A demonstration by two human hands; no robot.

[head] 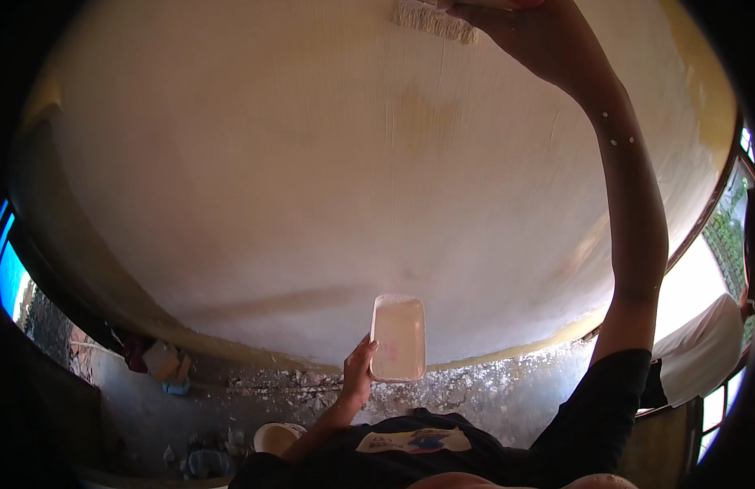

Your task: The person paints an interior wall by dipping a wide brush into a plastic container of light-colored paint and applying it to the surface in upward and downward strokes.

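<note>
At the top of the view my right hand (516,27) grips a wide paint brush (435,23), its handle partly beyond the picture's edge. The pale, clumped bristles are against the wall (279,183). Below, my left hand (358,371) holds a shallow rectangular tray (400,298) by its left side. Cream-coloured paint (397,336) lies inside the tray. Most of the wall bears a pale coat with vertical brush streaks. A yellowish patch (432,116) shows below the brush, and yellow wall borders the pale area. White specks dot my right forearm.
A pale bucket (273,437) stands by my left elbow. Cardboard boxes (162,362) and a blue object (177,386) lie at the wall's foot on the left. The floor (481,388) is spattered white. What looks like a person in a white garment (698,351) is at right, near a bright opening.
</note>
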